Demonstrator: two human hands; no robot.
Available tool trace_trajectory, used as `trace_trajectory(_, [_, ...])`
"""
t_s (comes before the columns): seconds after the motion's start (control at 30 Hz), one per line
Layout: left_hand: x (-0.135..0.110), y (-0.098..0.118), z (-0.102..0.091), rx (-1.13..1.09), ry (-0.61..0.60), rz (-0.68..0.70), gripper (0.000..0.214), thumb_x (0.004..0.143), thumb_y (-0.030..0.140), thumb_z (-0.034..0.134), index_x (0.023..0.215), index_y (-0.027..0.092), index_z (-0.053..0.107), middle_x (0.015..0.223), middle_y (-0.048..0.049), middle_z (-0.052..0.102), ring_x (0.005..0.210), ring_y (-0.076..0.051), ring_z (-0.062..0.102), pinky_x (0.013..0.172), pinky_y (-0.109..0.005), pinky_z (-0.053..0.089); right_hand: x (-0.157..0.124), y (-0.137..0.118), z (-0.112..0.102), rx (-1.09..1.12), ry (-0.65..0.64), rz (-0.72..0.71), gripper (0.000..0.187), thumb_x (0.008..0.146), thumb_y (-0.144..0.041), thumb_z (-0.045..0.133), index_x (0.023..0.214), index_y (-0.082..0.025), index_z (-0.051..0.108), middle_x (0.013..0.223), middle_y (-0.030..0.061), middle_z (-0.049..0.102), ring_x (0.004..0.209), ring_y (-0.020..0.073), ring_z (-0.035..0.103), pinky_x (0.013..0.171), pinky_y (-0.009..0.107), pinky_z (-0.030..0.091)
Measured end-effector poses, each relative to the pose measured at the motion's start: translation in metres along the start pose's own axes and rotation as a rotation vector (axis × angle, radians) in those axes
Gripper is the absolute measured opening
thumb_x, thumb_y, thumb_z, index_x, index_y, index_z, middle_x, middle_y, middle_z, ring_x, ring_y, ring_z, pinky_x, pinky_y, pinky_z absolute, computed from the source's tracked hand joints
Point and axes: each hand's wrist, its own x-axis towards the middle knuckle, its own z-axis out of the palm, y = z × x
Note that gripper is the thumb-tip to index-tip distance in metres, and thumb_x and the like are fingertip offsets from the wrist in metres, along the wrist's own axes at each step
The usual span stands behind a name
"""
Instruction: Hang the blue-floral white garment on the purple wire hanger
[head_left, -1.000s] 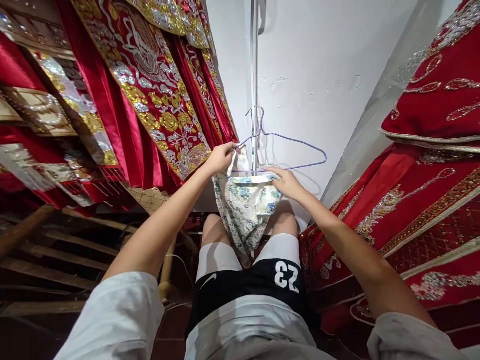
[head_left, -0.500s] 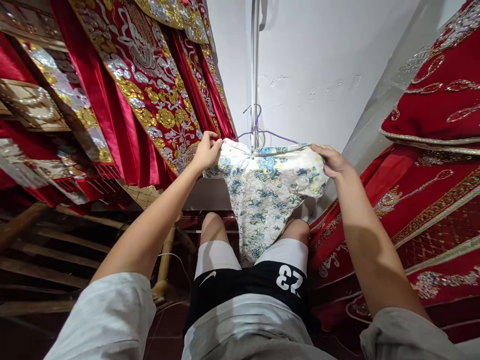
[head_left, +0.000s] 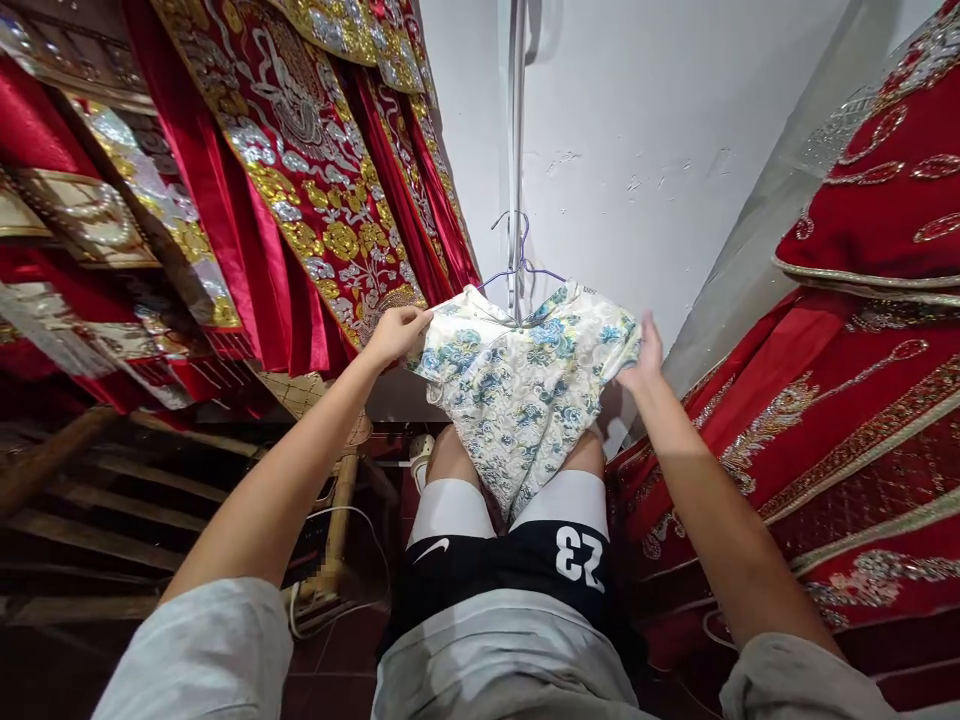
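A small cream garment with a blue floral print hangs on a purple wire hanger, hooked near a vertical metal pole against the white wall. My left hand pinches the garment's left shoulder edge. My right hand is at the garment's right shoulder with fingers stretched out, touching the cloth or just off it. The garment drapes down over my knees.
Red garments with gold and silver embroidery hang close on the left, and more red embroidered cloth is piled on the right. A wooden bench with a cable stands lower left. The gap between them is narrow.
The garment went from bunched below the bare hanger to spread over it. My right hand let go of the right shoulder and opened. My left hand dropped slightly, keeping its grip.
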Motion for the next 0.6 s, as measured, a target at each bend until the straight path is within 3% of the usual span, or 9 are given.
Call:
trace_trajectory(0.1, [0.003, -0.009, 0.004, -0.071, 0.146, -0.092, 0.030, 0.085, 0.043, 0.063, 0.072, 0.015, 0.063, 0.067, -0.0029, 0.058, 0.061, -0.013, 0.047, 0.058, -0.025, 0.037, -0.004, -0.014, -0.002, 0.037, 0.154, -0.058, 0.053, 0.070, -0.070, 0.073, 0.093, -0.023, 0.065, 0.086, 0.0073, 0.073, 0.096, 0.0298, 0.071, 0.081, 0.043, 0.061])
trace_trajectory(0.2, [0.020, 0.003, 0.010, -0.202, 0.291, -0.109, 0.030, 0.087, 0.042, 0.062, 0.089, 0.013, 0.068, 0.090, -0.0100, 0.069, 0.076, -0.017, 0.059, 0.068, -0.027, 0.047, 0.003, -0.031, -0.004, 0.032, 0.282, -0.176, 0.039, 0.070, -0.055, 0.079, 0.084, -0.023, 0.062, 0.080, 0.0051, 0.069, 0.093, 0.0274, 0.072, 0.079, 0.040, 0.062])
trace_trajectory(0.3, [0.032, 0.028, 0.010, -0.256, 0.240, 0.050, 0.050, 0.088, 0.049, 0.062, 0.123, 0.013, 0.063, 0.122, -0.0161, 0.068, 0.103, -0.025, 0.064, 0.086, -0.035, 0.053, 0.003, -0.050, -0.004, 0.059, 0.391, -0.306, 0.036, 0.077, -0.057, 0.071, 0.080, -0.022, 0.061, 0.078, 0.0058, 0.066, 0.092, 0.0271, 0.072, 0.074, 0.039, 0.062])
trace_trajectory(0.37, [0.029, 0.044, 0.009, -0.124, 0.177, 0.239, 0.073, 0.082, 0.055, 0.071, 0.141, 0.018, 0.052, 0.141, -0.0175, 0.058, 0.125, -0.032, 0.055, 0.101, -0.043, 0.048, -0.016, -0.063, 0.004, 0.084, 0.393, -0.350, 0.037, 0.079, -0.057, 0.067, 0.085, -0.021, 0.064, 0.084, 0.0079, 0.067, 0.096, 0.0288, 0.072, 0.074, 0.040, 0.062])
trace_trajectory(0.43, [0.019, 0.054, 0.013, 0.088, 0.147, 0.404, 0.091, 0.073, 0.059, 0.079, 0.150, 0.023, 0.045, 0.151, -0.0169, 0.048, 0.139, -0.038, 0.042, 0.112, -0.053, 0.037, -0.049, -0.075, 0.019, 0.108, 0.298, -0.331, 0.041, 0.078, -0.055, 0.067, 0.098, -0.020, 0.070, 0.095, 0.0104, 0.070, 0.104, 0.0322, 0.071, 0.078, 0.044, 0.062])
trace_trajectory(0.5, [0.006, 0.053, 0.027, 0.246, 0.125, 0.501, 0.097, 0.072, 0.062, 0.079, 0.153, 0.025, 0.040, 0.150, -0.0168, 0.047, 0.140, -0.040, 0.039, 0.115, -0.059, 0.030, -0.086, -0.086, 0.039, 0.149, 0.072, -0.239, 0.056, 0.072, -0.051, 0.073, 0.120, -0.021, 0.070, 0.112, 0.0116, 0.071, 0.113, 0.0357, 0.068, 0.084, 0.047, 0.061])
trace_trajectory(0.6, [-0.015, 0.035, 0.065, 0.262, 0.097, 0.531, 0.092, 0.077, 0.062, 0.074, 0.151, 0.017, 0.041, 0.134, -0.0182, 0.056, 0.125, -0.037, 0.052, 0.109, -0.057, 0.038, -0.125, -0.092, 0.066, 0.175, -0.430, -0.116, 0.107, 0.065, -0.048, 0.084, 0.159, -0.031, 0.036, 0.147, 0.0102, 0.056, 0.132, 0.0386, 0.056, 0.099, 0.052, 0.055])
